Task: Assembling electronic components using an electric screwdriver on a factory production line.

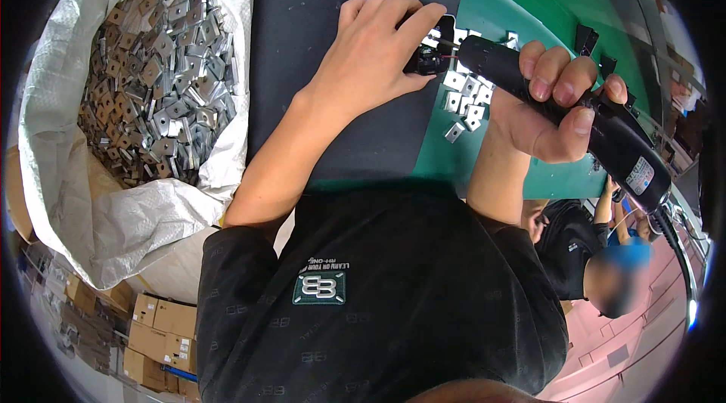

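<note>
My left hand is closed around a small black part, most of it hidden under my fingers and palm. In my right hand is a black electric screwdriver, held nearly level with my fingers wrapped round its body. Its thin bit points left and reaches the black part at my left fingertips; whether it touches a screw there is hidden. Just below the screwdriver's nose lie several small silver metal clips, loose on the green tabletop.
A white woven sack full of metal clips stands at the left. A dark mat covers part of the green table. The screwdriver's cord hangs at the right. Another person sits at lower right; cardboard boxes are stacked lower left.
</note>
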`<state>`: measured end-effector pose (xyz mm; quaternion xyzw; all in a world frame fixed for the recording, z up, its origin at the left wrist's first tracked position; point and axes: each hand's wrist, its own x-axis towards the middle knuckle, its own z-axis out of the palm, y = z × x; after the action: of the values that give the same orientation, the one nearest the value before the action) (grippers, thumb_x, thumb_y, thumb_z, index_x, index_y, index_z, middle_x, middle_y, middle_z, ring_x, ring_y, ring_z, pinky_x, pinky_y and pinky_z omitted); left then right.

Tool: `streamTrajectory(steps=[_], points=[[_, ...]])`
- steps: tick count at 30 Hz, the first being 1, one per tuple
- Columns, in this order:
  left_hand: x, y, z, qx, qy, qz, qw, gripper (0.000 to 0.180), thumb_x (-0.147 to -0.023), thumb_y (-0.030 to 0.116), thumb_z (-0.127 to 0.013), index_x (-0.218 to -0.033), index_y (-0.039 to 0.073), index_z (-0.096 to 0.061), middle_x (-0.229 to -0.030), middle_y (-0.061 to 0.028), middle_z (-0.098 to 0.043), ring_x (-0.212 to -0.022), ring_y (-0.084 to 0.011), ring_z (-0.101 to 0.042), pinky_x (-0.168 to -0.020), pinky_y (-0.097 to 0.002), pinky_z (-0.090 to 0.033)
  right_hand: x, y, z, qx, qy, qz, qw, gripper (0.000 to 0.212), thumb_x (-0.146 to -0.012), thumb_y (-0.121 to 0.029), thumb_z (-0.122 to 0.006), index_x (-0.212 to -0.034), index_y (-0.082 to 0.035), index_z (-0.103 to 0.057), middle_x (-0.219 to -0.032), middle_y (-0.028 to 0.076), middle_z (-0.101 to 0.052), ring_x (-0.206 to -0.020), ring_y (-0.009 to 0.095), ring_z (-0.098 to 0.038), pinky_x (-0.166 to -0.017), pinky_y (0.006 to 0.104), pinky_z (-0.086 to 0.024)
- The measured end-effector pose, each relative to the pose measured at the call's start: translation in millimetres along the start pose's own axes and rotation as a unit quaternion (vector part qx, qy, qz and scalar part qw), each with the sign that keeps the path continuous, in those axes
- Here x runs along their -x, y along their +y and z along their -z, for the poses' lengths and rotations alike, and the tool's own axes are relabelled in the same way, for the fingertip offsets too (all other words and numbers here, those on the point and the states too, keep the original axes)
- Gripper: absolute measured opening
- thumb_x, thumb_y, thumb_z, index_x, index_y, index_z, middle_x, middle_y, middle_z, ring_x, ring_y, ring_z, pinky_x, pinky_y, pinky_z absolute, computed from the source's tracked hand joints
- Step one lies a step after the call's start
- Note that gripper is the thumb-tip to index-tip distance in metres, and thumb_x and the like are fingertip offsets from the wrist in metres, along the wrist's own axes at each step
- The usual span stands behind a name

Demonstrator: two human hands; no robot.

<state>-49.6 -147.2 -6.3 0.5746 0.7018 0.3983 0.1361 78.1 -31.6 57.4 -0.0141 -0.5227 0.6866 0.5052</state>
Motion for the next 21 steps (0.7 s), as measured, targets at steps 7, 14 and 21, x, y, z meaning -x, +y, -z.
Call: streamTrajectory(steps=[7, 14, 21], points=[[-1.3, -0.9, -3.1, 0.008, 0.004, -0.002, 1.0, 0.072, -0.057, 0.02, -0.082, -0.123, 0.015, -0.054, -0.109, -0.0064, -0.055, -0.1, -0.0261, -0.052, -0.091, -0.0399, -0.034, -2.3, -0.7, 2.2, 0.016, -0.002, -0.01, 1.0, 0.038, -0.082, -0.014, -0.061, -0.116, -0.016, -0.044, -0.073, 0.003, -0.049, -0.059, 0.016, -0.049, -0.059, 0.0335, -0.043], [-2.5, -3.3, -2.5, 0.03, 0.005, 0.002, 1.0, 0.07, -0.056, 0.02, -0.08, -0.121, 0.016, -0.056, -0.106, -0.0058, -0.055, -0.098, -0.0251, -0.053, -0.088, -0.0389, -0.034, -4.5, 0.9, 0.6, 0.024, -0.061, -0.034, 0.997, 0.032, -0.08, -0.009, -0.065, -0.103, -0.015, -0.042, -0.071, 0.003, -0.048, -0.058, 0.016, -0.049, -0.061, 0.0346, -0.042], [-2.4, -1.0, -0.8, 0.029, 0.012, -0.01, 0.999, 0.068, -0.057, 0.021, -0.079, -0.121, 0.016, -0.056, -0.105, -0.0056, -0.056, -0.097, -0.0252, -0.053, -0.088, -0.039, -0.034, -2.5, 3.7, -1.4, 0.01, -0.1, -0.021, 0.995, 0.033, -0.079, -0.008, -0.066, -0.102, -0.012, -0.043, -0.07, 0.004, -0.049, -0.059, 0.017, -0.05, -0.059, 0.0344, -0.043]])
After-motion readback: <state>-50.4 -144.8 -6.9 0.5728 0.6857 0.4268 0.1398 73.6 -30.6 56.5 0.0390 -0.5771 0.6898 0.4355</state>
